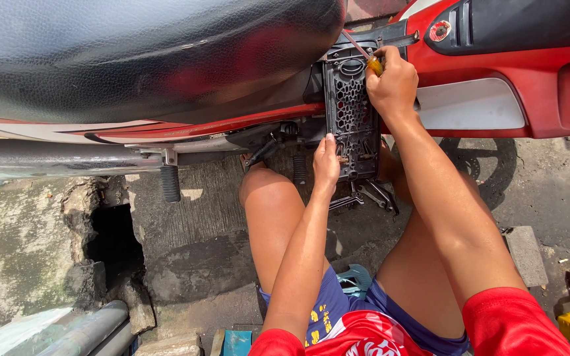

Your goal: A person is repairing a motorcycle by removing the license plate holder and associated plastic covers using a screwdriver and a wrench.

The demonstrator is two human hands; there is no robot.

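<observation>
Right now my right hand (392, 84) is clenched around a yellow-handled screwdriver (366, 55), its shaft angled toward eleven o'clock at the top of the black grille panel (351, 112) on the red motorcycle (536, 99). At the panel's seven o'clock corner, my left hand (326, 163) pinches its lower edge. Wrenches (364, 196) lie on the ground at six o'clock of the panel.

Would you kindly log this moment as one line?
left hand: steadies black plastic grille panel | right hand: grips yellow-handled screwdriver
</observation>
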